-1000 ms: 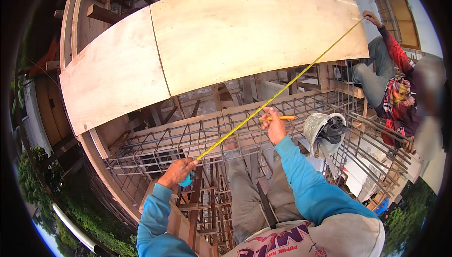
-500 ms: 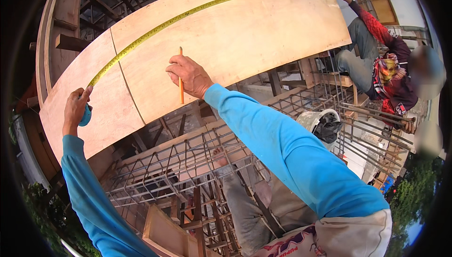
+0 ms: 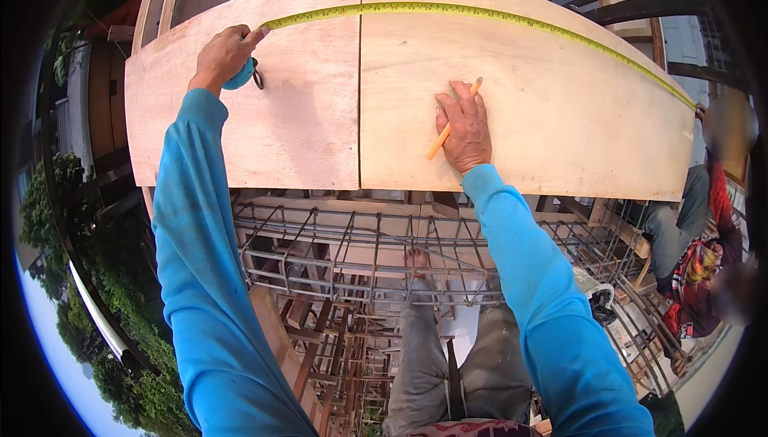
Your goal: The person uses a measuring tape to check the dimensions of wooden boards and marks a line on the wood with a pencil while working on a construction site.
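My left hand (image 3: 224, 59) grips a blue tape measure (image 3: 238, 75) near the upper left of the plywood. From it the yellow tape blade (image 3: 448, 10) runs rightward along the far side of the sheets to another person's hand (image 3: 700, 111) at the right end. My right hand (image 3: 466, 129) is over the larger right plywood sheet (image 3: 576, 125), with an orange pencil (image 3: 438, 143) held slantwise among its fingers. A narrow seam parts that sheet from the left plywood sheet (image 3: 312, 133). The case is partly hidden by my fingers.
A cage of steel rebar (image 3: 360, 257) spans the gap between the plywood and my legs (image 3: 424, 357). Timber framing (image 3: 336, 357) stands below. At right are a bucket (image 3: 594, 291), a crouching co-worker (image 3: 696, 269) and protruding bars. Dark beams (image 3: 640, 6) lie beyond the plywood.
My view has swung left, so the plywood now lies level across it. The pencil has gone from upright to slanted in my right hand. My left hand still grips the tape measure.
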A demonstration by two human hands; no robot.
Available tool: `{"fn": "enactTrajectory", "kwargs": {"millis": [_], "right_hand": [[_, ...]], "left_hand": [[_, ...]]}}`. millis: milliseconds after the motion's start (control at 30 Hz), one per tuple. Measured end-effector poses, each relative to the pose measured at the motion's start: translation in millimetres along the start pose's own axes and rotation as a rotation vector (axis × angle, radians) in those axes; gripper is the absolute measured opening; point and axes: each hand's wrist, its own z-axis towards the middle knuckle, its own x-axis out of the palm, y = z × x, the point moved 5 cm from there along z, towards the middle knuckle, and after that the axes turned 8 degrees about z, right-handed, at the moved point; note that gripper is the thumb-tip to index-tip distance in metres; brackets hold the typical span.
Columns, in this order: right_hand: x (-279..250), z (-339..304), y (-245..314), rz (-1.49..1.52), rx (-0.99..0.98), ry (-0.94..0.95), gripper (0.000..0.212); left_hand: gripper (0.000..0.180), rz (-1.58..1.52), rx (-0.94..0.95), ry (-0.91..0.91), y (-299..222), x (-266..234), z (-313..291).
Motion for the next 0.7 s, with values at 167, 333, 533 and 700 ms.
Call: {"fn": "enactTrajectory", "kwargs": {"millis": [167, 333, 533, 700], "right_hand": [[6, -1, 1, -0.049, 0.017, 0.073, 0.033], [4, 2, -3, -0.075, 0.025, 0.108, 0.033], [7, 4, -3, -0.076, 0.047, 0.143, 0.034], [8, 4, -3, -0.087, 0.053, 0.153, 0.034]], "left_hand": [[0.057, 0.050, -0.133, -0.033, 29, 8, 32], [0.054, 0.039, -0.256, -0.068, 23, 2, 58], [0.051, -0.037, -0.349, -0.057, 44, 6, 75], [0.051, -0.120, -0.288, 0.067, 52, 10, 90]]}}
